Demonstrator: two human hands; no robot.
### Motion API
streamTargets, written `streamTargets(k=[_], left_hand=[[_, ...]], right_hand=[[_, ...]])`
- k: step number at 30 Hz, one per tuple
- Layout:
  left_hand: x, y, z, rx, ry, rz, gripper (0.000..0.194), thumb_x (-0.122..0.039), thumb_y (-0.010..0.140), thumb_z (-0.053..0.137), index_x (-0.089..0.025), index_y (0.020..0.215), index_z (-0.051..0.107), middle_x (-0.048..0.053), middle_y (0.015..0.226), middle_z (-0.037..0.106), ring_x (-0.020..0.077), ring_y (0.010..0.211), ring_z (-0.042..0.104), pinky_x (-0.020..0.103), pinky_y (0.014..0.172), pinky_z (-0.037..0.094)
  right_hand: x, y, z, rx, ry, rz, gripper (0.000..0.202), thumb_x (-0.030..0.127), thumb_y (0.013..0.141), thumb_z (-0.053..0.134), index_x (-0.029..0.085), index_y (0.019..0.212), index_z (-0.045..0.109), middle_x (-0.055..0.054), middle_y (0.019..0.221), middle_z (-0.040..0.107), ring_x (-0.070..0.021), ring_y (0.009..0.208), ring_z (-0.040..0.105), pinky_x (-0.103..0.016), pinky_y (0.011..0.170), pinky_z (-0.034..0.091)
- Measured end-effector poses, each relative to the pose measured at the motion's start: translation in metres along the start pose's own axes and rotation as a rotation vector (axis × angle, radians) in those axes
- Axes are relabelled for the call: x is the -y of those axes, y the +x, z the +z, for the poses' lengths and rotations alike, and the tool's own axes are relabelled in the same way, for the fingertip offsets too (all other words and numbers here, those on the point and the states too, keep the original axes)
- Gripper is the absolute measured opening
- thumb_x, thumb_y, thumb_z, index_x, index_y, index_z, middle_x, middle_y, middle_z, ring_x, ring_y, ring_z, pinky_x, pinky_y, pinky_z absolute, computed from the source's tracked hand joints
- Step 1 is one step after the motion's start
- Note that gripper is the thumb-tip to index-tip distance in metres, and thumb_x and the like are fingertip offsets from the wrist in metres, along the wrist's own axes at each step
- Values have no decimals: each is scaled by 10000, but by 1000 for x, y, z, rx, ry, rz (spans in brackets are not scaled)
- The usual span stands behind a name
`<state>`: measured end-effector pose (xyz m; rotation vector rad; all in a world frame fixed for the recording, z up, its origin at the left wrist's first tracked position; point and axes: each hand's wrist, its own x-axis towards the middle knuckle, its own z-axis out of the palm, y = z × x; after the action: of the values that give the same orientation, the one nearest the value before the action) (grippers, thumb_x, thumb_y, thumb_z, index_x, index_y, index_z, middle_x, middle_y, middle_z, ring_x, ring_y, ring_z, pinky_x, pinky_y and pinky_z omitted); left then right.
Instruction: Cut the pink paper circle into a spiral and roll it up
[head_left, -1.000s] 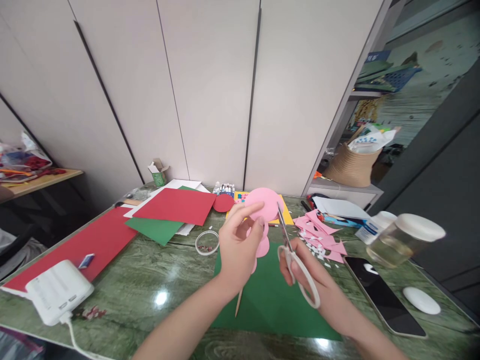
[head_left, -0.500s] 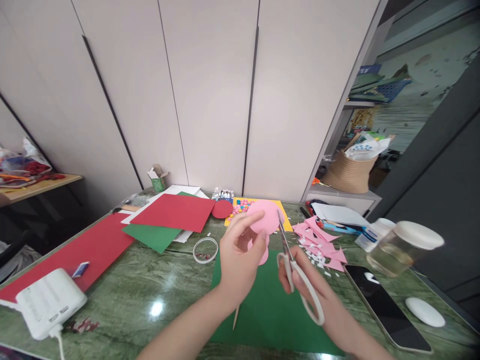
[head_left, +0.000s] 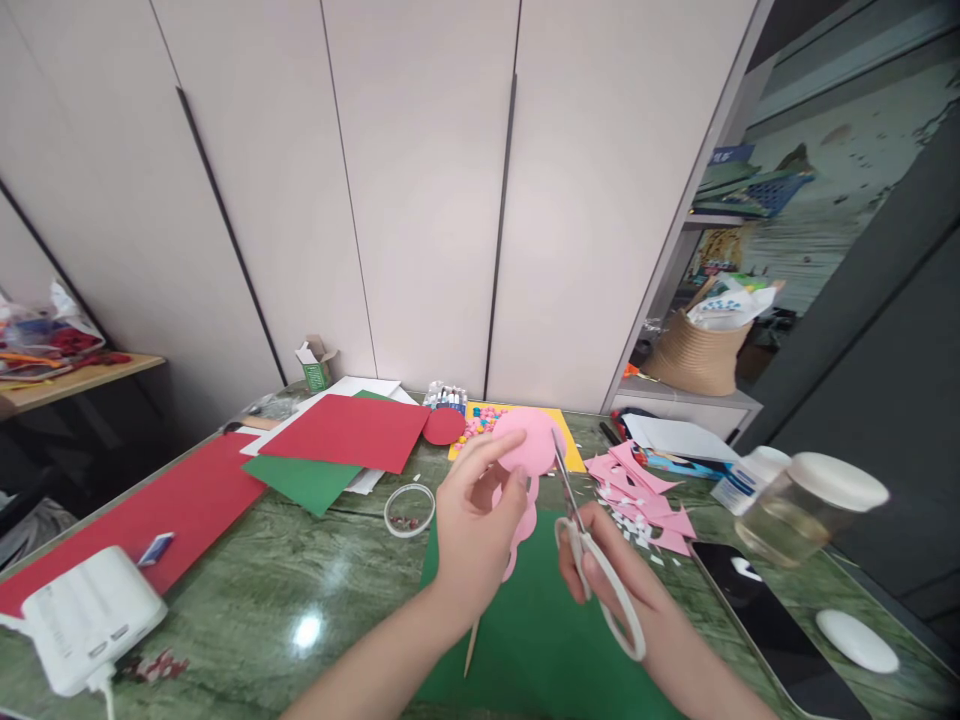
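Between the thumb and fingers of my left hand is a pink paper cutout with a rounded, scalloped outline; part of it hides behind the hand. My right hand grips white-handled scissors, with fingers in the loops. The blades point up and away, their tips at the right edge of the pink paper. Below both hands lies a green sheet of paper. A thin wooden stick pokes out beneath my left wrist.
Pink scraps lie to the right, beside a black phone, a lidded jar and a white oval object. Leftward are a tape roll, red paper and a white power bank. Beads sit on yellow paper.
The pink cutout has turned slightly, and more of its scalloped lower edge shows below my left hand. The scissors remain at its right edge. The whole view has shifted a little.
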<state>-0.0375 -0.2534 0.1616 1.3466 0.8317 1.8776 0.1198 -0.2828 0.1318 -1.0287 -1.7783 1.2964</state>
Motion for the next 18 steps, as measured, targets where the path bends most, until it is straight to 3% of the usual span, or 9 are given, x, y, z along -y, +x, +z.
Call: streamTargets(k=[18], left_hand=[[2,1,-1,-32,14,9,221,-170,761,615,-204,971,674,69,1003,598,159,947,559,254,791,481]], right_hand=[[6,0,0,-8,-29,-6,296,499,932,301,229,814,328,25,718,383,-137,657,332,-260,632,309]])
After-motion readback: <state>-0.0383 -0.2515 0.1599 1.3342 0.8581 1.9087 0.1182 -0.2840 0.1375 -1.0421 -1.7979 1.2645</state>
